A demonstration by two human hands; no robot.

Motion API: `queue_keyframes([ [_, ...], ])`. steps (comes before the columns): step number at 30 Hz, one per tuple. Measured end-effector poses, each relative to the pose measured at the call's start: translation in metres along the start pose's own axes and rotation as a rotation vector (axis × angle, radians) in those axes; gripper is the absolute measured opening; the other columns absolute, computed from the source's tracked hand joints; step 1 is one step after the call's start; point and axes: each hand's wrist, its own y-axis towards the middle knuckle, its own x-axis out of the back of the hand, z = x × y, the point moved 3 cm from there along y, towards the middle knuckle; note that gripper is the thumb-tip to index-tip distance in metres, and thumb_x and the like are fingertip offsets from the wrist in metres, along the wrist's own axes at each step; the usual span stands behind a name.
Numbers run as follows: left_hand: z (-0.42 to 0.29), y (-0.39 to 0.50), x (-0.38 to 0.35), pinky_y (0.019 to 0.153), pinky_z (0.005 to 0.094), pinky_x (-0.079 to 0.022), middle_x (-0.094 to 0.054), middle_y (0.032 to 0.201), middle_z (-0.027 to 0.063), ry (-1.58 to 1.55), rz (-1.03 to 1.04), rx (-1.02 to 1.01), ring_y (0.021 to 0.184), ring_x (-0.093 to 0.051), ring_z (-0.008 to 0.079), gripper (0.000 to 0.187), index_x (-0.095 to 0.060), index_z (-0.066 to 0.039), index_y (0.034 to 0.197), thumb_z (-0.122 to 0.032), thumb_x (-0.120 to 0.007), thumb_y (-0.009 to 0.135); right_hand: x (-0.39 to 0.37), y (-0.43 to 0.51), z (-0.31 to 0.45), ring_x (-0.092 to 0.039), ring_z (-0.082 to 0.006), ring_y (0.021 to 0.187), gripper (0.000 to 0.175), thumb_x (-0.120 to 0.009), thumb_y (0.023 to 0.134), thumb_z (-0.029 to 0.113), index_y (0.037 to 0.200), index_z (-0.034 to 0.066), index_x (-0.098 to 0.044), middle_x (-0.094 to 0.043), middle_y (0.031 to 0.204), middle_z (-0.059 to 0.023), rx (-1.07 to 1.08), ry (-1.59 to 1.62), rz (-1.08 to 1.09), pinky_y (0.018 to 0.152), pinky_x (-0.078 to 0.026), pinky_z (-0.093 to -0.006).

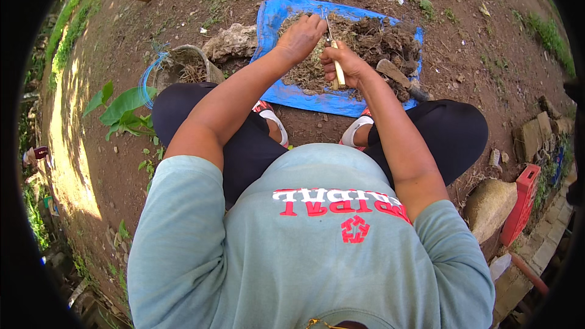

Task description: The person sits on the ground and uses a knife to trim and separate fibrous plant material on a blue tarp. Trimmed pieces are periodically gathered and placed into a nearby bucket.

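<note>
My right hand (345, 63) grips the pale handle of a knife (338, 72), whose narrow blade points away from me. Beside the blade, my left hand (302, 36) has its fingers bent together. Whether anything small is pinched in them cannot be made out. Both hands are above a blue plastic sheet (315, 106) spread on the ground in front of my feet. On its left and middle lies chopped dry plant matter (297, 71). Dark clumpy soil (384, 39) is heaped on the right side. A hand tool (394, 73), partly hidden, rests against the soil.
Left of the sheet are a rough rock (233, 42) and a worn bucket (212, 71) with dry matter inside. Blue twine (148, 77) hangs by the bucket, near a leafy plant (128, 105). At right stand a boulder (491, 205) and a red plastic crate (521, 205).
</note>
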Motion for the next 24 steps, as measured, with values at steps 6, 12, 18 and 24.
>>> queue_keyframes([
  [6, 0.008, -0.001, -0.004, 0.084, 0.0391, -0.050, -0.053, 0.099, 0.0131, -0.006, 0.004, -0.009, 0.096, -0.058, 0.0301, 0.023, -0.050, -0.006, 0.103, -0.005, -0.054, 0.080, -0.002, 0.002, -0.007, -0.036, -0.0074, 0.053, 0.030, -0.059, 0.082, 0.005, 0.101, 0.0141, -0.037, -0.042, 0.073, 0.0004, 0.001, -0.025, -0.044, 0.042, -0.033, -0.0241],
  [12, 0.022, -0.004, -0.014, 0.085, 0.0458, -0.048, -0.056, 0.107, 0.0183, -0.171, -0.105, 0.081, 0.102, -0.057, 0.0373, 0.021, -0.049, -0.003, 0.105, -0.003, -0.053, 0.085, 0.004, 0.010, -0.018, -0.041, -0.0097, 0.056, 0.021, -0.059, 0.084, 0.012, 0.100, 0.0112, -0.045, -0.044, 0.072, 0.0002, -0.018, 0.054, -0.005, 0.047, -0.040, -0.0263],
  [18, 0.098, -0.011, -0.044, 0.082, 0.0483, -0.049, -0.064, 0.104, 0.0247, -0.363, -0.050, 0.913, 0.097, -0.063, 0.0404, 0.030, -0.056, 0.003, 0.110, -0.019, -0.061, 0.091, 0.035, 0.021, -0.046, -0.048, -0.0142, 0.059, 0.024, -0.063, 0.083, 0.022, 0.098, 0.0062, -0.053, -0.048, 0.071, -0.0027, -0.214, -0.169, -0.169, 0.054, -0.046, -0.0351],
  [24, 0.161, -0.044, -0.078, 0.051, 0.0394, -0.046, -0.064, 0.079, 0.0204, -1.050, -0.171, 1.697, 0.056, -0.058, 0.0254, 0.023, -0.060, 0.007, 0.102, -0.014, -0.055, 0.093, 0.065, 0.024, -0.065, -0.061, -0.0319, 0.092, 0.075, -0.070, 0.076, 0.027, 0.130, -0.0065, -0.029, -0.060, 0.102, -0.0241, -0.288, -0.755, -0.407, 0.076, -0.051, -0.0458],
])
